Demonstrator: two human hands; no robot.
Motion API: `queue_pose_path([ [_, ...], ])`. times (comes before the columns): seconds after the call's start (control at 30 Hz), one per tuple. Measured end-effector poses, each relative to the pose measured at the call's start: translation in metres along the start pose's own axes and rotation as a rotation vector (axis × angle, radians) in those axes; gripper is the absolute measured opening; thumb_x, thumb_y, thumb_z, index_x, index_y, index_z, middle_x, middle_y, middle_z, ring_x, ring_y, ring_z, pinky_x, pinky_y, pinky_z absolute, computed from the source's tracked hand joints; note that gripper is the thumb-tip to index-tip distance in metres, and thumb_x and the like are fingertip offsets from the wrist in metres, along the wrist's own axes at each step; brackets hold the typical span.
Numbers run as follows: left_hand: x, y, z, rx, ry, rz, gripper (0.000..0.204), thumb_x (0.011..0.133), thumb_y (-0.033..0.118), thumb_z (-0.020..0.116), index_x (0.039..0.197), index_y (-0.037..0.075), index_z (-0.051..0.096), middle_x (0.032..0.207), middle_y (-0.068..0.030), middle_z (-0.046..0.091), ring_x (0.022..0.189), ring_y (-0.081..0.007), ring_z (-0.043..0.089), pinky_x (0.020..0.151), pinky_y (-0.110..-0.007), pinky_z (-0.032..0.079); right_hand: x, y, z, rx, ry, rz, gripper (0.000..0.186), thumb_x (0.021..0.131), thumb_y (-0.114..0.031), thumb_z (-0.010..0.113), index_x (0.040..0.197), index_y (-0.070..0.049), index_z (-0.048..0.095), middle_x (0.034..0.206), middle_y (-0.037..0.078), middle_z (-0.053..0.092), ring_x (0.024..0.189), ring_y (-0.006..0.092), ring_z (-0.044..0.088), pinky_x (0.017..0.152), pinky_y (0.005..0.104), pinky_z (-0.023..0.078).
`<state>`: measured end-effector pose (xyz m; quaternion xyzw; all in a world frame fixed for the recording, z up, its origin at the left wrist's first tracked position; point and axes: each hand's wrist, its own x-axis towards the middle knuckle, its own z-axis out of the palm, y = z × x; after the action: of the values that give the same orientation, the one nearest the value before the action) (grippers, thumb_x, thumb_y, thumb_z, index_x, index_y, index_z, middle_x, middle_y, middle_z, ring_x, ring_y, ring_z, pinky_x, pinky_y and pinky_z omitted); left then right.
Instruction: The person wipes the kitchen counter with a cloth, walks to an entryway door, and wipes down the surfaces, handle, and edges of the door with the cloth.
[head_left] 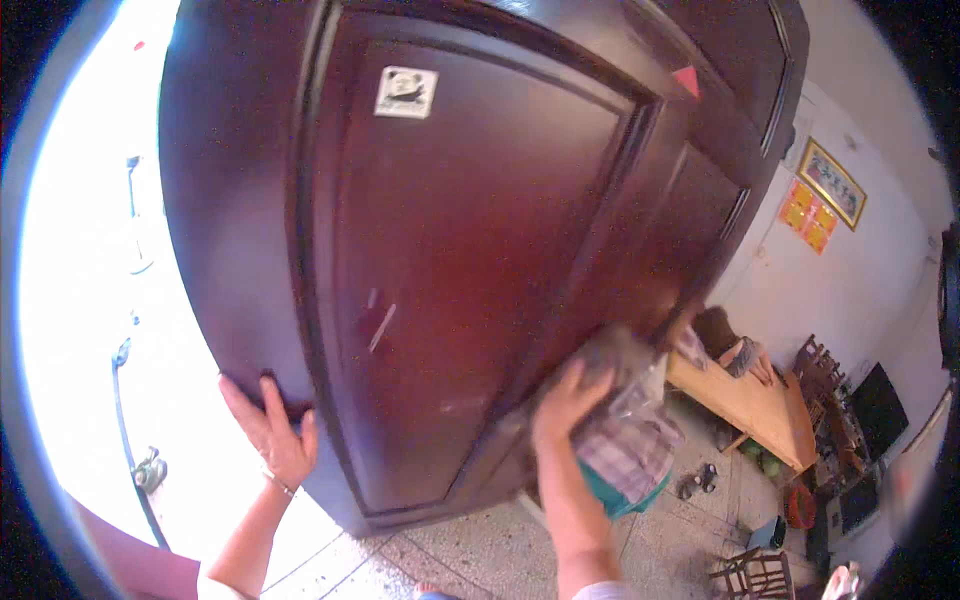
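Observation:
A large dark red-brown panelled wooden door (450, 240) fills the middle of the view. My left hand (270, 432) lies with spread fingers against its lower left edge; a thin bracelet circles that wrist. My right hand (570, 400) is raised near the lower right of the door, in front of a blurred grey, cloth-like bundle (625, 352). Motion smears its fingers, so whether they grip the bundle or only touch it is unclear. Just below are a clear plastic piece (642, 392) and a plaid cloth (630, 455) over something teal (630, 500).
Glaring light floods the left side, where a dark pole-like edge (130, 440) shows. To the right stand a wooden table (750, 400), a wooden chair (755, 578), a red basket (800, 505) and a dark screen (878, 410). Dark sandals (698, 482) lie on the speckled floor (470, 560).

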<state>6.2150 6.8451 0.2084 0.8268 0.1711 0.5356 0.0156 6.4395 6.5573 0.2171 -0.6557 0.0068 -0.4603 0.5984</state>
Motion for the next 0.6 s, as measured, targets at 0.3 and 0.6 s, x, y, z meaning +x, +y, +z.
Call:
queue_pose_path([
  [0.3, -0.120, -0.042, -0.058, -0.151, -0.406, -0.066, 0.063, 0.079, 0.018, 0.056, 0.137, 0.013, 0.031, 0.145, -0.0216, 0.009, 0.134, -0.0405, 0.007, 0.103, -0.055, 0.016, 0.110, -0.154, 0.036, -0.151, 0.160, -0.537, 0.051, 0.087, -0.024, 0.055, 0.121, 0.010, 0.038, 0.112, 0.030, 0.042, 0.103, 0.0414, 0.042, 0.092, 0.0425, 0.034],
  [0.6, -0.318, -0.126, -0.150, -0.111, -1.003, -0.640, 0.063, 0.071, 0.013, 0.064, 0.128, 0.004, 0.037, 0.131, -0.0247, 0.033, 0.120, -0.0399, 0.033, 0.101, -0.045, 0.027, -0.115, 0.126, -0.054, -0.241, -0.315, 0.395, 0.054, 0.094, -0.023, 0.040, 0.137, 0.001, 0.017, 0.132, 0.025, 0.028, 0.116, 0.0399, 0.038, 0.093, 0.0459, 0.039],
])
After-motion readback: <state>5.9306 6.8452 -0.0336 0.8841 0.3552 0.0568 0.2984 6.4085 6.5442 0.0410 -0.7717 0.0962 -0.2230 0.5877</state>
